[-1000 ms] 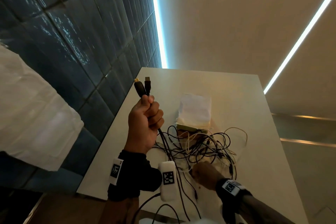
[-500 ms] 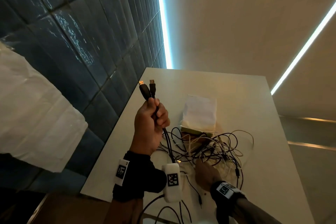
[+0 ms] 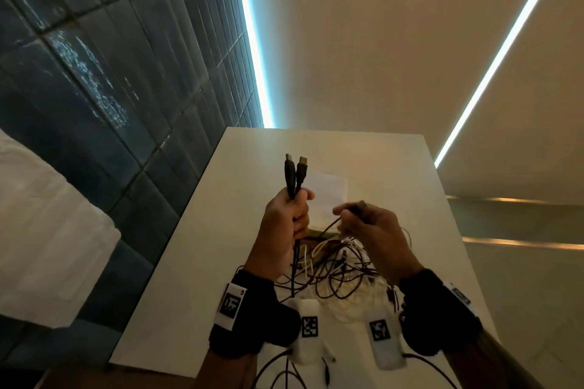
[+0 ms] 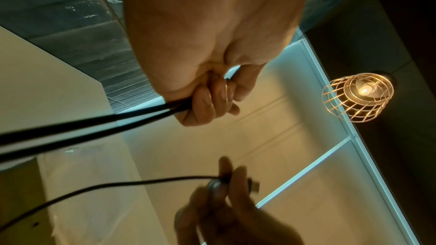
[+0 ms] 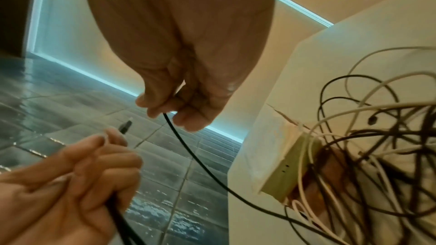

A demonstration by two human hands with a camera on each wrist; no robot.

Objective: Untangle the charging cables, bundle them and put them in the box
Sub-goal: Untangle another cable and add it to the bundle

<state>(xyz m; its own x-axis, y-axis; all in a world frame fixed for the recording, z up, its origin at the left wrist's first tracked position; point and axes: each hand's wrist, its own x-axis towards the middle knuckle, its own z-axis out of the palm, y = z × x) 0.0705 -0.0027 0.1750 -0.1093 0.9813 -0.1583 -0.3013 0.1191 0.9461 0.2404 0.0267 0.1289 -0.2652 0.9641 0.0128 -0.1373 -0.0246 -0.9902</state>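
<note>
My left hand (image 3: 289, 218) grips two black cable ends (image 3: 294, 172), their USB plugs sticking up above my fist; the same two black cables (image 4: 89, 128) run out of my fist in the left wrist view. My right hand (image 3: 355, 215) pinches the plug end of a thin dark cable (image 5: 188, 146), raised beside the left hand. Below both hands lies a tangle of black and white cables (image 3: 335, 268) on the white table (image 3: 196, 262). The box (image 5: 283, 167) with its white lid (image 3: 325, 193) sits behind the tangle, cables draped over it.
A dark tiled wall (image 3: 110, 104) runs along the table's left edge. A white cloth-covered surface (image 3: 41, 230) lies at the far left. Cables from the wrist cameras hang off the table's near edge (image 3: 284, 369). A caged lamp (image 4: 358, 96) shows in the left wrist view.
My right hand has risen from the tangle on the table, pinching a thin dark cable end, and is now beside the left hand. The left hand still holds the two plugs upright.
</note>
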